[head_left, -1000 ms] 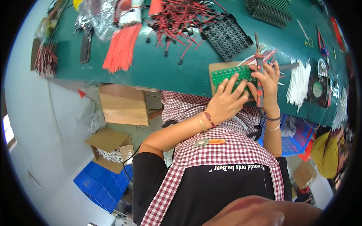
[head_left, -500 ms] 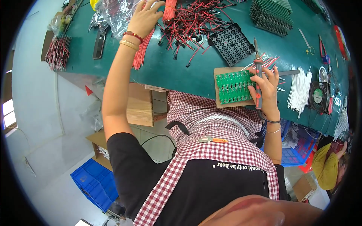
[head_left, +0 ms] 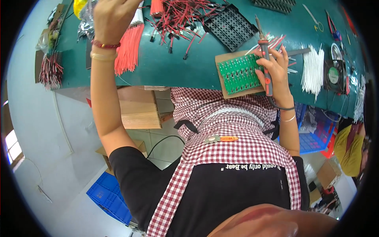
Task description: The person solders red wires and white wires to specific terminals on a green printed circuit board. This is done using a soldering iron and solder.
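The left hand (head_left: 112,15) reaches far left, fingers curled beside the red wires (head_left: 128,45), grasp unclear. The right hand (head_left: 274,69) grips the iron (head_left: 265,55), upright, just right of the green board (head_left: 239,73).

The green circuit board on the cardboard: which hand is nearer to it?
Right. The right hand, holding a soldering iron, rests at the green circuit board's edge. The left hand is far off across the bench, up by the orange wire bundle.
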Demonstrator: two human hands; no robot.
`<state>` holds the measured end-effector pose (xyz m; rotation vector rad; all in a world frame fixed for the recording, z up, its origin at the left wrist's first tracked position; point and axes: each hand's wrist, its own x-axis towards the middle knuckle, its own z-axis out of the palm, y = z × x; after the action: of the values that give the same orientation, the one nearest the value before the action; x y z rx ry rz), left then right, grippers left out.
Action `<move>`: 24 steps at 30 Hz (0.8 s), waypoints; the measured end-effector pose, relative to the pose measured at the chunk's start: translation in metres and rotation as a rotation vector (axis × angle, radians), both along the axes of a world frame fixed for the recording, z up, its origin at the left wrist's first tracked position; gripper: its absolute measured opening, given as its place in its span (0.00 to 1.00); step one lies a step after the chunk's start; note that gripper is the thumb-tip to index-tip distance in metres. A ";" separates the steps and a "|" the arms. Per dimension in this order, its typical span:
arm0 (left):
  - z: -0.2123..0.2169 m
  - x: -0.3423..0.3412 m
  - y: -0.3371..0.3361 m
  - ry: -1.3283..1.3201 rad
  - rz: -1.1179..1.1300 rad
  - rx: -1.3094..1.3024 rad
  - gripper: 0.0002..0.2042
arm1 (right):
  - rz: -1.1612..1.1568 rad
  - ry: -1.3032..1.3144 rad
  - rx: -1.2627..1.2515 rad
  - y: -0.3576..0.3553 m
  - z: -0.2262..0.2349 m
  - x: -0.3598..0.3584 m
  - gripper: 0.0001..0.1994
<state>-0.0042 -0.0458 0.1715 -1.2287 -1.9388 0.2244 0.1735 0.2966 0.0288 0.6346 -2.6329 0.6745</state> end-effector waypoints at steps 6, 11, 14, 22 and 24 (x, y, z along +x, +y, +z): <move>-0.075 0.057 0.040 -0.697 0.079 0.315 0.02 | -0.017 0.008 -0.014 0.002 -0.006 0.000 0.21; -0.099 0.144 0.066 -1.230 0.161 0.425 0.03 | -0.023 0.012 -0.024 0.000 0.000 0.002 0.22; -0.099 0.173 0.072 -1.365 0.255 0.528 0.03 | -0.014 0.008 -0.058 -0.006 0.007 0.007 0.22; -0.099 0.200 0.084 -1.418 0.149 0.748 0.08 | 0.281 -0.143 -0.614 -0.049 0.020 0.028 0.21; -0.098 0.196 0.080 -1.386 0.147 0.777 0.08 | 0.280 -0.121 -0.674 -0.049 0.026 0.029 0.22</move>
<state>0.1920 0.0345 0.0733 -0.6519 -2.7295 -1.5441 0.2028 0.2480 0.0547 0.7598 -2.2055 1.6243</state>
